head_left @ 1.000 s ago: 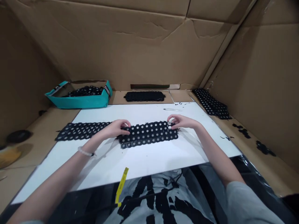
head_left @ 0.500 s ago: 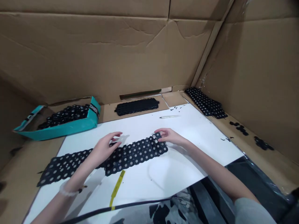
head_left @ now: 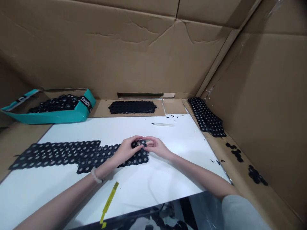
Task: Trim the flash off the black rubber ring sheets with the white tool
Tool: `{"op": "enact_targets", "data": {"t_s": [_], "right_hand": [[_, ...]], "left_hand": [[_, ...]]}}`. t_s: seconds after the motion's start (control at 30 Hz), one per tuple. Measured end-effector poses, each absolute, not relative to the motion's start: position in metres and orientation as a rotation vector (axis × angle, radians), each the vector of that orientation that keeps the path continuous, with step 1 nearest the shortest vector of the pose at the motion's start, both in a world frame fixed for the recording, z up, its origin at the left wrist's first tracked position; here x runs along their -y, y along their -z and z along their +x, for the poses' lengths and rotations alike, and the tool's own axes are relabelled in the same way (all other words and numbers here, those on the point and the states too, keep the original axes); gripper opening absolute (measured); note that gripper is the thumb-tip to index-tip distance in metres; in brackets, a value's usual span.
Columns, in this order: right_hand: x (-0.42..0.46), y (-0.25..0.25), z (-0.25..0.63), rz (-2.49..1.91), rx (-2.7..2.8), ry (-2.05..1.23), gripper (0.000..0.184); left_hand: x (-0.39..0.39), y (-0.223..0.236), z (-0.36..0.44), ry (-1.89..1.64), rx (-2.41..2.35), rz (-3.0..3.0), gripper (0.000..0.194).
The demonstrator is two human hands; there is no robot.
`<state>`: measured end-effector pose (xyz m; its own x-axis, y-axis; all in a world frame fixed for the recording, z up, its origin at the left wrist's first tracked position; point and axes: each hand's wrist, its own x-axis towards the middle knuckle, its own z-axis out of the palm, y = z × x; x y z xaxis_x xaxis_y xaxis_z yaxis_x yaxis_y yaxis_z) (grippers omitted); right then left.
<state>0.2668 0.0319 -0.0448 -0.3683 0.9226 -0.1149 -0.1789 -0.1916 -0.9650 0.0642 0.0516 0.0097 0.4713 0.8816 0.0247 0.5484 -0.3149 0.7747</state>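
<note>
A small black piece with round holes [head_left: 143,142] is pinched between the fingers of my left hand [head_left: 127,149] and my right hand [head_left: 157,147], which meet over the white board. Under the hands lies a black perforated sheet [head_left: 96,157] with rows of round holes. Its right end is partly covered by my left hand and forearm. A second perforated sheet [head_left: 52,154] overlaps or adjoins it on the left; I cannot tell whether they are joined.
A teal box [head_left: 57,117] of black perforated pieces stands back left. Stacked black strips [head_left: 132,107] lie at the back, a white pen [head_left: 163,124] before them. More perforated sheets [head_left: 206,116] and loose scraps [head_left: 257,175] lie right. A yellow strip [head_left: 109,202] lies in front.
My left hand has moved right to meet my right hand at the small piece and now grips it too. The camera view has shifted, so the board's things appear farther left.
</note>
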Motion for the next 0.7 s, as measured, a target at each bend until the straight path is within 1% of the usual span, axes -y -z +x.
{"op": "enact_targets", "data": {"t_s": [0.13, 0.27, 0.33, 0.47, 0.57, 0.63, 0.7], "right_hand": [[-0.025, 0.046, 0.261, -0.975, 1.271, -1.521, 0.049], [-0.025, 0.042, 0.263, -0.972, 1.359, -1.453, 0.048], [-0.027, 0.040, 0.266, -0.969, 1.381, -1.462, 0.050], [-0.031, 0.039, 0.273, -0.945, 1.406, -1.543, 0.061], [-0.031, 0.032, 0.279, -0.972, 1.483, -1.536, 0.063], [-0.027, 0.015, 0.283, -1.059, 1.561, -1.400, 0.057], [-0.016, -0.017, 0.290, -1.197, 1.650, -1.074, 0.045]], "left_hand": [[-0.041, -0.001, 0.066, -0.656, -1.326, 1.950, 0.035], [-0.037, 0.011, 0.070, -0.776, -1.322, 1.975, 0.034], [-0.038, 0.015, 0.071, -0.805, -1.297, 1.979, 0.034], [-0.043, 0.020, 0.071, -0.816, -1.239, 1.947, 0.035], [-0.045, 0.021, 0.072, -0.810, -1.160, 1.963, 0.037], [-0.045, 0.021, 0.072, -0.779, -1.100, 2.000, 0.036], [-0.044, 0.022, 0.072, -0.757, -1.064, 2.029, 0.036]]}}
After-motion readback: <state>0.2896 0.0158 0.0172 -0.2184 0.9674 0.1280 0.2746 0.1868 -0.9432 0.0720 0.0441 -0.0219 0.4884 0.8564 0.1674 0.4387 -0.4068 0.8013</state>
